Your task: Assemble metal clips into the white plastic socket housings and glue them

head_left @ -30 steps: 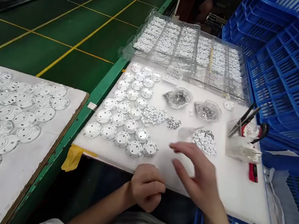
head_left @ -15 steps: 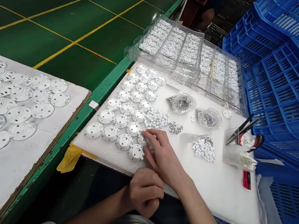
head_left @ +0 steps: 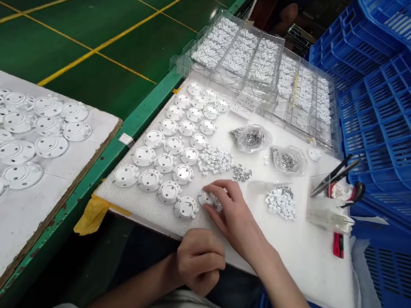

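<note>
Item: round white disc (head_left: pixel 207 198), one of many like it set in rows (head_left: pixel 170 143) on the left part of a white foam sheet (head_left: pixel 291 252); it lies at the near right end of the rows, flat on the foam. Right hand (head_left: pixel 237 217): fingers (head_left: pixel 219 187) curled down onto the disc, thumb and forefinger closing on its rim. Left hand (head_left: pixel 198 260): balled shut at the near edge of the sheet, touching nothing on it; whether it hides anything cannot be told. Handling, by judgement: small, light, stiff moulded part with a shiny centre, smooth and apt to slip; best taken by the rim between two fingertips, the foam giving a little beneath it. Adjacent: heap of small white pieces (head_left: pixel 214 160) just beyond the fingers, loose metal bits (head_left: pixel 241 173) beside that, a second white heap (head_left: pixel 280 202) to the right. Far: clear compartment trays (head_left: pixel 245 55). Right: blue crates (head_left: pixel 400 118).
</note>
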Demonstrator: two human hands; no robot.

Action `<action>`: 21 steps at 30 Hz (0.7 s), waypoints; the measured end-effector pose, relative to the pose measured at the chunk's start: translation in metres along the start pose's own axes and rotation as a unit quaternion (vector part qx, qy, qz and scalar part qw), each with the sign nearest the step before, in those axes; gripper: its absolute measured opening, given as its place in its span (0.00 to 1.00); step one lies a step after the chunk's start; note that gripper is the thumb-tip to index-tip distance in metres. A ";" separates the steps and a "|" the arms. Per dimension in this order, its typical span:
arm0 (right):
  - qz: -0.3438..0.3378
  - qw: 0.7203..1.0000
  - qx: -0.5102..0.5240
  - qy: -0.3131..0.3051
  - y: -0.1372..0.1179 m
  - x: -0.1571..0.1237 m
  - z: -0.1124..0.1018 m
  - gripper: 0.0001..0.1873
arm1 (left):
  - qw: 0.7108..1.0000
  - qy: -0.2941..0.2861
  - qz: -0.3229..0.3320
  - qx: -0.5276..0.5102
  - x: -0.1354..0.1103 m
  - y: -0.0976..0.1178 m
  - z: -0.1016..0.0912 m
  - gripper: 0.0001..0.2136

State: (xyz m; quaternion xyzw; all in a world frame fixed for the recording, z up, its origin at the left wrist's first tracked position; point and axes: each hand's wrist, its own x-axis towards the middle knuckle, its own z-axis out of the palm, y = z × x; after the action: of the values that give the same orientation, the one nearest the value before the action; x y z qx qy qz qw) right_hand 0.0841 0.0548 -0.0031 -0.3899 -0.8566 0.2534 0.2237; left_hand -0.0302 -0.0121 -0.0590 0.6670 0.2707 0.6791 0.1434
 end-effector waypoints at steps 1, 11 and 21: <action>0.000 1.000 -0.006 -0.007 0.002 -0.006 -0.004 0.14 | 1.000 -0.003 -0.003 0.004 0.001 0.000 0.000 0.10; 0.039 0.986 -0.157 0.045 0.006 -0.049 -0.002 0.33 | 0.999 -0.021 -0.023 0.030 0.003 0.003 -0.005 0.10; -0.018 0.949 -0.303 0.085 0.006 -0.028 0.014 0.23 | 0.998 -0.043 -0.003 0.046 0.010 0.003 -0.009 0.11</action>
State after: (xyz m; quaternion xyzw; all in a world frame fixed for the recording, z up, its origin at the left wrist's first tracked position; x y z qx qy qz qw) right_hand 0.0961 0.0326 -0.0229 -0.4438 -0.8777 -0.0559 0.1719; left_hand -0.0389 -0.0106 -0.0488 0.7007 0.2970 0.6361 0.1266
